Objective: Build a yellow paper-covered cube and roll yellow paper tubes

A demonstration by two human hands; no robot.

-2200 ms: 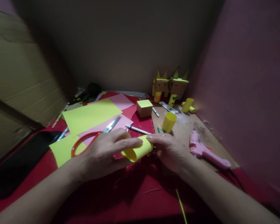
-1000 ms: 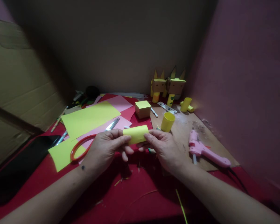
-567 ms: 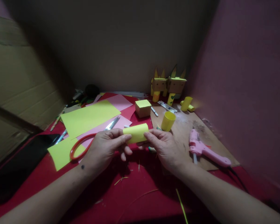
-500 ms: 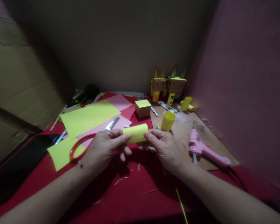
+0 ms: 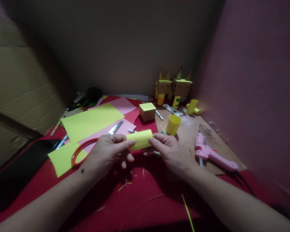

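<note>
A yellow paper tube (image 5: 140, 140) is held level between my two hands, above the red cloth. My left hand (image 5: 113, 146) pinches its left end, thumb on the near side. At its right end my right hand (image 5: 168, 148) grips with the thumb pressed on the paper. Scissors with red handles (image 5: 81, 151) lie partly hidden behind my left hand. Just beyond my right hand a yellow paper cup-like tube (image 5: 173, 125) stands upright. A small cardboard box (image 5: 147, 112) with a yellow top sits behind the held tube.
Yellow sheets (image 5: 91, 122) and pink paper lie to the left, near a dark flat object (image 5: 21, 170). A pink glue gun (image 5: 212, 154) rests on a cardboard sheet (image 5: 190, 141) at right. Box-headed figures with pointed ears (image 5: 182, 87) stand at the back, beside markers (image 5: 172, 110).
Both hands stay on the yellow tube, which has tipped slightly so more of its near side shows. The whole view has shifted very slightly.
</note>
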